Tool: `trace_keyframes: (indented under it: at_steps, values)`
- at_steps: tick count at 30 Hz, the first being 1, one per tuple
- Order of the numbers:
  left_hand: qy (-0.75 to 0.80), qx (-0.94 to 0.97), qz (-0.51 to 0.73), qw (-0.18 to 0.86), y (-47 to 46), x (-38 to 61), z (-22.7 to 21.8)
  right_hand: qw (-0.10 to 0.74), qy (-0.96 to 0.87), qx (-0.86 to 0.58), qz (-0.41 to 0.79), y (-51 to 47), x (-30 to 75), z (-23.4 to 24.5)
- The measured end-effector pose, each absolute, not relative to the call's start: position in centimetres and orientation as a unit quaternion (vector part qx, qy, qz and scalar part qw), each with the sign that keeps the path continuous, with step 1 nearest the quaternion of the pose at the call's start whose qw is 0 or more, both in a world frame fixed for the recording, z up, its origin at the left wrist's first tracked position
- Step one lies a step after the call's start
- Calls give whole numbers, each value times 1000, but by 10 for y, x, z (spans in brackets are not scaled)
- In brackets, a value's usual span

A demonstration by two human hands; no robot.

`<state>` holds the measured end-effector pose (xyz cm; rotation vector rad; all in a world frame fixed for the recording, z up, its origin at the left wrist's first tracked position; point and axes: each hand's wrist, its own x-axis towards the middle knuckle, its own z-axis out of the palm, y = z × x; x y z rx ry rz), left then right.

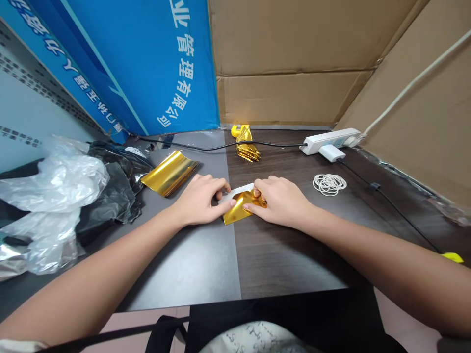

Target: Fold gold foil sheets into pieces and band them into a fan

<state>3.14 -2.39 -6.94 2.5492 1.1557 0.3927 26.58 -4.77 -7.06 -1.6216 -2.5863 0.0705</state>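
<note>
Between my two hands, at the table's middle, lies a sheet of shiny gold foil paper (235, 211) with a white strip along its far edge, seemingly folded over. My left hand (204, 198) pinches the sheet's left side, thumb on the gold face. On the right side, my right hand (275, 202) grips the foil with curled fingers and thumb, covering that end. Farther left sits a curved stack of gold foil sheets (171, 172). Beyond my hands, folded gold foil pieces (248, 147) lie in a pile beside a small yellow object (239, 130).
A coil of white cord (329, 185) rests to the right, below a white power strip (331, 140) with a plugged-in adapter. A black cable (206, 147) crosses the back. Crumpled clear plastic (55, 181) and black bags (114, 191) fill the left. Cardboard walls (287, 44) stand behind.
</note>
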Motion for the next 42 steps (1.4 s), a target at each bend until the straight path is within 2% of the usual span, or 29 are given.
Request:
trace_keyframes:
  at_steps: [5,9,14,21,27,29,34,42]
  values:
    - [427,871,151,193,-25,34,-75,56,-827,-557,50,-49,264,-72]
    - [426,856,162,245,-21,33,-79,105,-815,-559,111,-43,266,-76]
    - [407,873,154,222,-18,32,-78,168,-817,-513,202,-30,276,-81]
    - [385,894,110,199,-21,33,-76,177,-852,-434,232,-18,281,-82]
    - [389,892,96,208,-27,39,-71,148,-875,-373,272,-11,286,-73]
    - [400,889,90,203,-28,41,-69,155,-882,-349,275,-11,290,-75]
    - [398,891,89,198,-34,38,-68,241,-884,-336,216,-21,297,-92]
    - [398,893,137,157,-44,31,-78,224,-903,-297,216,-22,303,-92]
